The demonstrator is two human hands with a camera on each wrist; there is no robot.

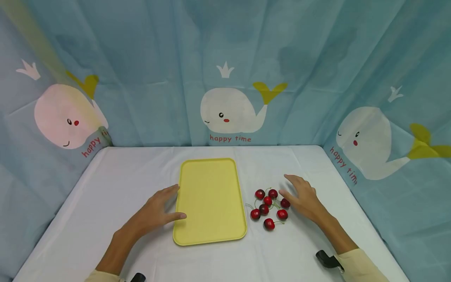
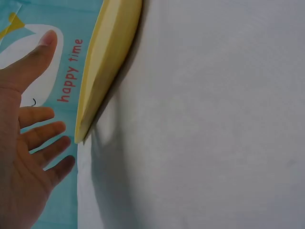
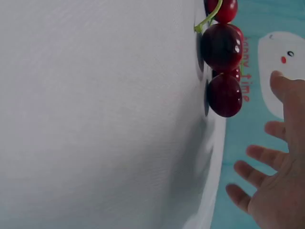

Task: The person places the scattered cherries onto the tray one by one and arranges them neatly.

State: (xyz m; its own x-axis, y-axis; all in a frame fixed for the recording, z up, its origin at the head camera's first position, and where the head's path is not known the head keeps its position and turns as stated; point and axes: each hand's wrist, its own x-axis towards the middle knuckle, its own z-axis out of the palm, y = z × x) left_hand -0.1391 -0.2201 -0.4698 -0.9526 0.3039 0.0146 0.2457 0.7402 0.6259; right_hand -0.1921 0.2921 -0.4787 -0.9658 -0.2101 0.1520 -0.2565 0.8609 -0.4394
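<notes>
A yellow tray [image 1: 210,201] is laid flat at the middle of the desk [image 1: 105,188], its long side running from near to far, with nothing on it. Its left rim is touched by the left hand [image 1: 158,211], whose fingers [image 2: 45,136] are spread and straight, the thumb resting over the rim, apparently to steady the tray rather than to lift it. Just right of the tray a loose cluster of red cherries [image 1: 269,205] lies on the white cloth (several with green stems attached). The right hand [image 1: 303,197] is held at the cluster's right edge, fingers [image 3: 259,160] relaxed and apart, nothing gripped; one cherry seems brushed by a fingertip. A blue whale-printed curtain [image 1: 229,78] encloses the desk behind and at both sides.
</notes>
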